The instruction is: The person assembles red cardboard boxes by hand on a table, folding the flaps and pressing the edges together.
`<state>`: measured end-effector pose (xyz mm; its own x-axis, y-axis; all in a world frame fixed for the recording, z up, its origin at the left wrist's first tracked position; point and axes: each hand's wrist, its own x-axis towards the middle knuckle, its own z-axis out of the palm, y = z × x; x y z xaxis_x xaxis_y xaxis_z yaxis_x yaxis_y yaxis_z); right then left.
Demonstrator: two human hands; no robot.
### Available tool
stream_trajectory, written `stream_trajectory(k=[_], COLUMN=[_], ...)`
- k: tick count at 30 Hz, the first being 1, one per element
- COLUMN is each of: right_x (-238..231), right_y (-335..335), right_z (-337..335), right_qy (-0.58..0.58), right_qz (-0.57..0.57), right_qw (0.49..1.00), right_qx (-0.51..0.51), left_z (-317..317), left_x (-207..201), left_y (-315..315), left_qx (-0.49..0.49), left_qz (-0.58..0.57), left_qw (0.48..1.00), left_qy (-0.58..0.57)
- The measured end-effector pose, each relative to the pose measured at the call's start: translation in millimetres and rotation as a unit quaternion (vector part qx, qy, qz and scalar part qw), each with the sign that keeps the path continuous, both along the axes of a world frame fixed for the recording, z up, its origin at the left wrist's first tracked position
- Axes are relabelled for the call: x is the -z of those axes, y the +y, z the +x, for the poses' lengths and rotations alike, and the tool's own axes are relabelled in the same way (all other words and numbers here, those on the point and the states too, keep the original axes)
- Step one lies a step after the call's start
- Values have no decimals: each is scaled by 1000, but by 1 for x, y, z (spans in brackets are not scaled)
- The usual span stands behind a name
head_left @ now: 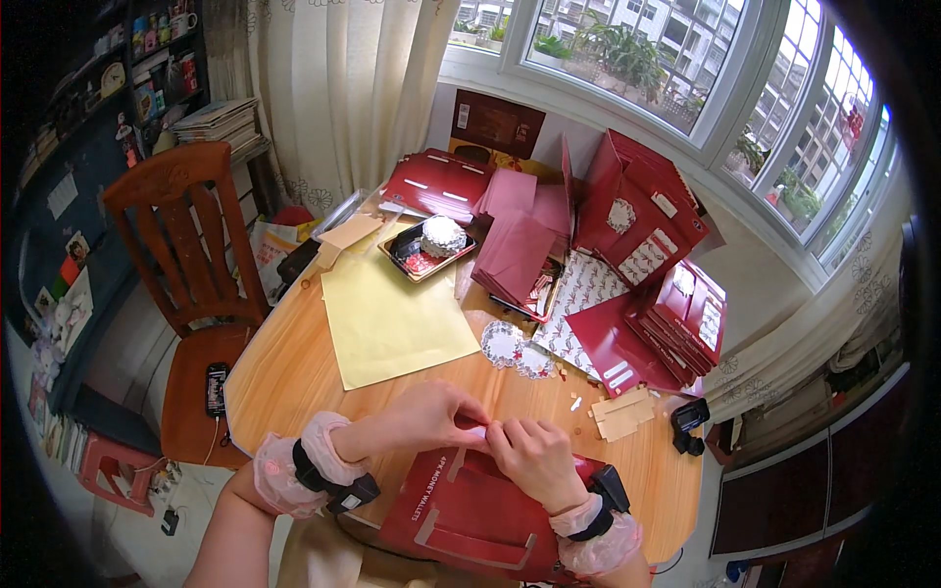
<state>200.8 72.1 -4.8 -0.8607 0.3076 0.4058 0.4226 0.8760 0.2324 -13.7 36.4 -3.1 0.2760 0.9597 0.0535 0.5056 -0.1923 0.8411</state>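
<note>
- Head view: the left hand (pixel 436 416) reaches in from the lower left, its thumb and forefinger pressed together on a small pale piece (pixel 474 432).
- The right hand (pixel 534 461) meets it there, fingers curled over and knuckles up; its fingertips are hidden, so I cannot tell whether they pinch the piece too.
- The pale piece sits between the 2 hands, above the far edge of a red cardboard folder (pixel 480 505) that lies at the near edge of the wooden table (pixel 284 392).
- Pale strips run across the folder, and the right wrist is above its right part.
- Each wrist wears a gathered pink cuff, with a black device strapped over it.
- Beyond the left hand, a yellow sheet (pixel 397 318) lies flat, and a black tray (pixel 420 277) with a stack of white, round, patterned cards (pixel 443 235) stands at its far edge.
- To the right of the sheet are dark red envelopes (pixel 515 257), 2 loose round cards (pixel 502 343) and white patterned paper (pixel 595 284).
- Farther right, red folders (pixel 676 333) lie stacked, with tan card pieces (pixel 623 416) and a black object (pixel 689 416) nearer the right hand.
</note>
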Motion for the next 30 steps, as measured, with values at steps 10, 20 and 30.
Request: stream_trajectory(k=[10,20,30], right_x=[-11,-27,0], right_y=[5,18,11], right_z=[2,20,8], right_qy=[48,72,-6], right_qz=[-139,-399,-140], right_qw=[989,913,989], right_qx=[1,53,55], left_z=[-8,-8,-14], left_x=[-5,1,14], left_y=[3,12,16], left_qx=[22,47,69], left_qz=[-19,-75,-71], left_qw=[999,995,991], left_qy=[38,-48,-87])
